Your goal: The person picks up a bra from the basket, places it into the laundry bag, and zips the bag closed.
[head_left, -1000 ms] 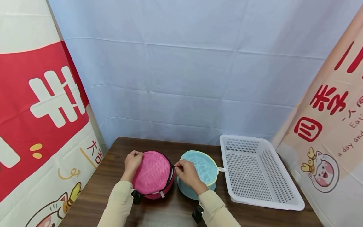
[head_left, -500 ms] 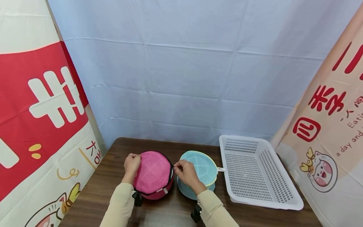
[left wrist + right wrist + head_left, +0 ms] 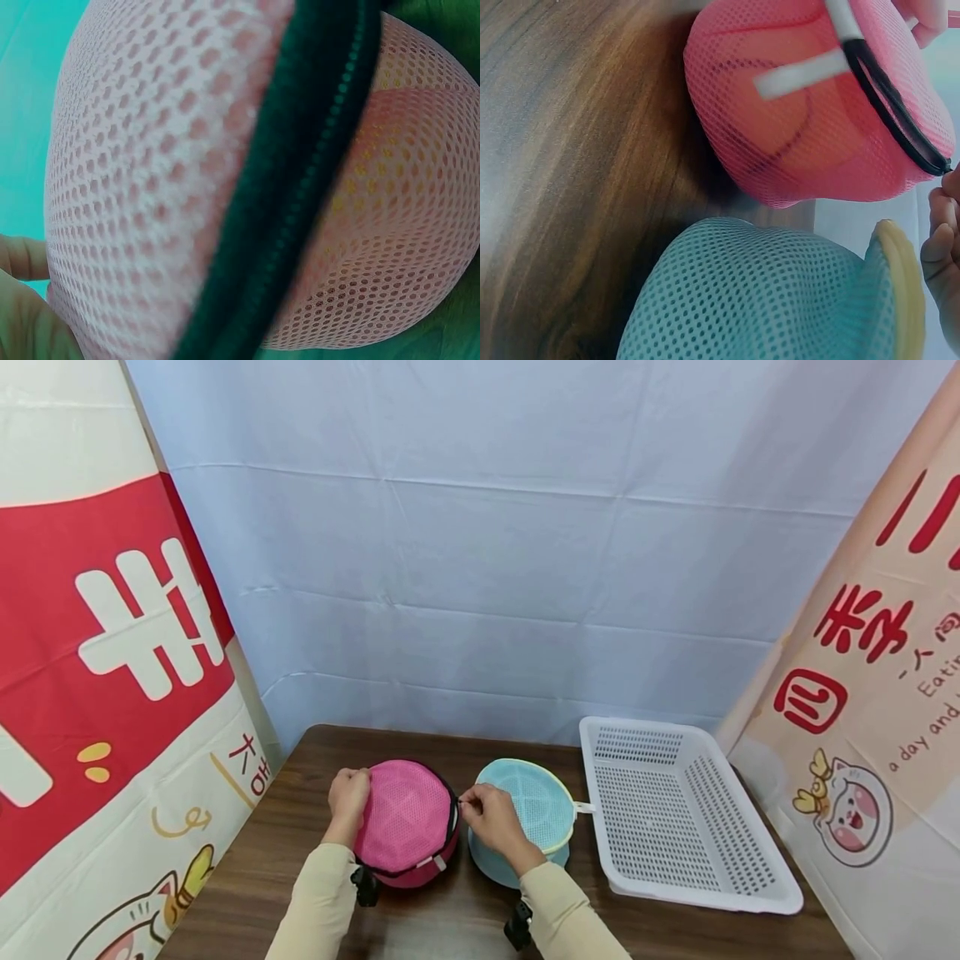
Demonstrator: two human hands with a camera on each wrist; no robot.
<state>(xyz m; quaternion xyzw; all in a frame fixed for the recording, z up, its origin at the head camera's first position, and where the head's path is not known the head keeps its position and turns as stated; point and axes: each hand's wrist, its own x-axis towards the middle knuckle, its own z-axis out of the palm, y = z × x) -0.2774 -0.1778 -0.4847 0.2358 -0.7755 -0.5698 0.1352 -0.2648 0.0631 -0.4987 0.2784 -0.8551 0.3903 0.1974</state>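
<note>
On the table stands a round pink mesh laundry bag (image 3: 403, 817) with a black zipper (image 3: 889, 105) around its top edge and a white tag. Something orange shows dimly through its side in the right wrist view. My left hand (image 3: 348, 797) grips the bag's left edge, and its fingers (image 3: 22, 257) show against the pink mesh in the left wrist view. At the bag's right edge, my right hand (image 3: 492, 817) pinches the zipper's end, where the small pull is mostly hidden by the fingertips. Under the right hand sits a light blue mesh laundry bag (image 3: 542, 806) with yellow trim.
To the right, a white perforated plastic basket (image 3: 708, 906) rests on the brown wooden table (image 3: 247, 885). A white strap (image 3: 585, 807) from the blue bag reaches the basket's rim. A pale blue cloth (image 3: 480, 568) hangs behind, with printed cloths on either side.
The pink bag has turned slightly, its white tag shifting a little right and upward. My left hand has moved slightly left. My right hand keeps its pinch at nearly the same spot.
</note>
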